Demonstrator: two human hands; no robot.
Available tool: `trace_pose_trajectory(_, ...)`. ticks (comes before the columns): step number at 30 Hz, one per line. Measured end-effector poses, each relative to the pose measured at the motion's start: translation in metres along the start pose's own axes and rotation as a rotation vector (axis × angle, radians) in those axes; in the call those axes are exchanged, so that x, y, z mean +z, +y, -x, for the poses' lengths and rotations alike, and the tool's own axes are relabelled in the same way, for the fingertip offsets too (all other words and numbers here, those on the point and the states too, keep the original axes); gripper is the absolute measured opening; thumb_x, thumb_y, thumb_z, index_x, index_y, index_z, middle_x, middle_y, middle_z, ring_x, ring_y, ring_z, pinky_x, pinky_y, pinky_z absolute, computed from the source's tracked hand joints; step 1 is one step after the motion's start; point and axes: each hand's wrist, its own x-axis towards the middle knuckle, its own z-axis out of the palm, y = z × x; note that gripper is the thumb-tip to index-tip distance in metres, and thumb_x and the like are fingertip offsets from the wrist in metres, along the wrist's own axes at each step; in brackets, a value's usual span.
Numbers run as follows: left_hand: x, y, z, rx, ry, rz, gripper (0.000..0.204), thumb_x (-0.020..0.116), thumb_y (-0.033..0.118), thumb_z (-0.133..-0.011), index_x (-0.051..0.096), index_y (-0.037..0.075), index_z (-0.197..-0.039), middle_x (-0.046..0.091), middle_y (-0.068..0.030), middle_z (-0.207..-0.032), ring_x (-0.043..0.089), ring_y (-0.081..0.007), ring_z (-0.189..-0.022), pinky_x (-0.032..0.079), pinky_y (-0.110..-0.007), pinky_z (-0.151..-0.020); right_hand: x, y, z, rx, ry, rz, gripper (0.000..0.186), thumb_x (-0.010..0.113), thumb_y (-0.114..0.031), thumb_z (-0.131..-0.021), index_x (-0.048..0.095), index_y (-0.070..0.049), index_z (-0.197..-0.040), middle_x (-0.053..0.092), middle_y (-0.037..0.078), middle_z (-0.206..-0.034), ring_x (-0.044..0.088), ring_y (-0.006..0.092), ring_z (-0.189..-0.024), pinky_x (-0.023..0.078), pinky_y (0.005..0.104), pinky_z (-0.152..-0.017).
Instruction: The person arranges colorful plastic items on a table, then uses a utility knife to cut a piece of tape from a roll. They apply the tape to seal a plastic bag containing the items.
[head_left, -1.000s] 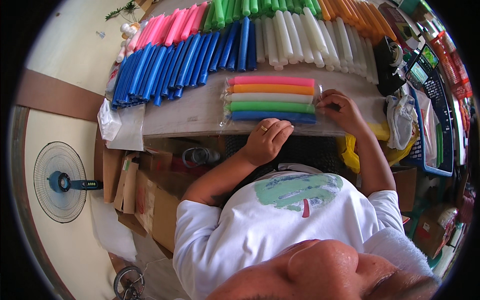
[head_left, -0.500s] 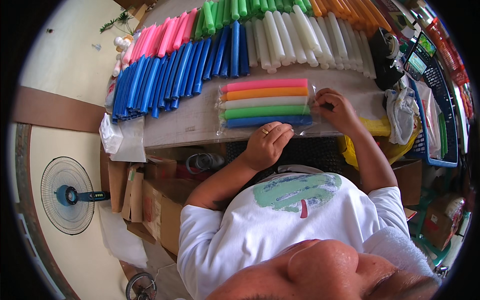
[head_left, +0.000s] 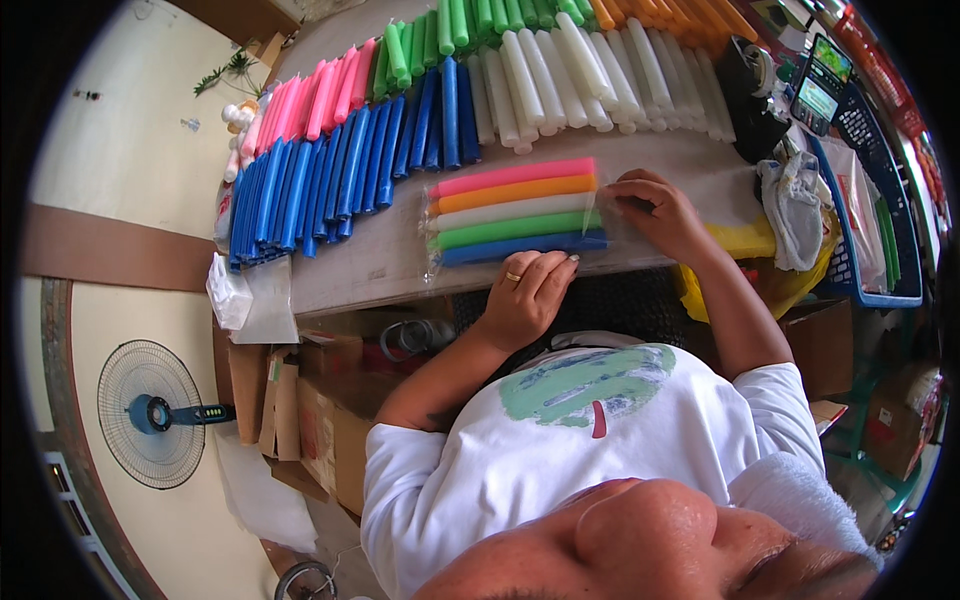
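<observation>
Clear plastic pack (head_left: 516, 214) w/ 5 candles (head_left: 520, 200) side by side, on the counter (head_left: 385, 260) near its front edge: pink farthest from me, then orange, white, green, blue nearest. My L hand (head_left: 522, 298) is at the pack's near edge by the blue one, fingers bent & close tog.; can't tell if it's gripping plastic or only resting there. My R hand (head_left: 652, 207) is at the pack's right end, thumb & index curled toward each other, tips at the film (head_left: 614, 228) there; looks like a pinch, can't tell for sure.

Step in hand, I'd say: seeing to that right end while L hand steadies the row. Next move prob. calls for a light, sure hold on the film, w/ candles kept level & snug so none slides out of line.

Around the pack: white candles (head_left: 600, 85) beyond it, blue candles (head_left: 310, 185) beyond & left, pink candles (head_left: 312, 100) past those, green candles (head_left: 460, 25) farther off, orange candles (head_left: 690, 15) far right; yellow bag (head_left: 748, 240) to its right.
</observation>
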Motion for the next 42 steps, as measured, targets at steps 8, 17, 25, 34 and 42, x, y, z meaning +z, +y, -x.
trace_pose_trajectory(8,-0.001,0.0,-0.008,0.051,-0.054,-0.003,0.023,0.066,0.006,-0.078,0.066,0.003,-0.101,0.059,-0.006,-0.101,0.056,-0.0229,-0.092,0.047,-0.036,-0.084,0.003,0.004,0.003,-0.04,0.021,0.095,0.026,0.066,-0.005,-0.083,0.067,-0.006,-0.109,0.06,0.012,-0.109,0.06,0.0305,-0.098,0.049,0.0357,-0.085)
trace_pose_trajectory(17,0.002,0.0,-0.012,0.011,-0.027,0.115,0.022,0.063,0.002,-0.074,0.065,0.002,-0.096,0.062,-0.0094,-0.1,0.06,-0.0256,-0.09,0.051,-0.036,-0.081,-0.001,0.008,0.003,-0.147,-0.022,0.103,0.037,0.075,-0.006,-0.073,0.065,-0.003,-0.109,0.059,0.015,-0.114,0.056,0.0319,-0.109,0.047,0.038,-0.093)
trace_pose_trajectory(25,0.001,0.0,-0.013,0.01,-0.022,0.101,0.02,0.062,0.006,-0.075,0.065,0.002,-0.094,0.063,-0.0088,-0.098,0.061,-0.0254,-0.089,0.051,-0.035,-0.081,-0.013,0.0,0.001,-0.047,-0.196,0.123,0.034,0.076,0.0,-0.063,0.06,-0.001,-0.093,0.057,0.013,-0.117,0.054,0.0315,-0.11,0.045,0.0374,-0.093)
trace_pose_trajectory(34,0.01,-0.003,-0.007,0.025,0.031,0.14,0.019,0.065,0.006,-0.074,0.066,0.003,-0.093,0.064,-0.0089,-0.097,0.062,-0.0252,-0.085,0.052,-0.035,-0.078,-0.003,-0.001,-0.001,0.028,-0.165,0.246,0.038,0.071,0.006,-0.059,0.056,0.0,-0.093,0.055,0.012,-0.118,0.052,0.0317,-0.113,0.042,0.035,-0.096)
trace_pose_trajectory(42,0.013,-0.002,-0.006,0.041,0.043,0.124,0.017,0.064,0.01,-0.077,0.066,0.002,-0.092,0.063,-0.0085,-0.095,0.061,-0.0249,-0.084,0.052,-0.035,-0.076,-0.003,0.0,-0.004,-0.094,-0.158,0.386,0.044,0.074,0.001,-0.059,0.06,0.0,-0.101,0.055,0.015,-0.12,0.05,0.0365,-0.114,0.043,0.0405,-0.095)
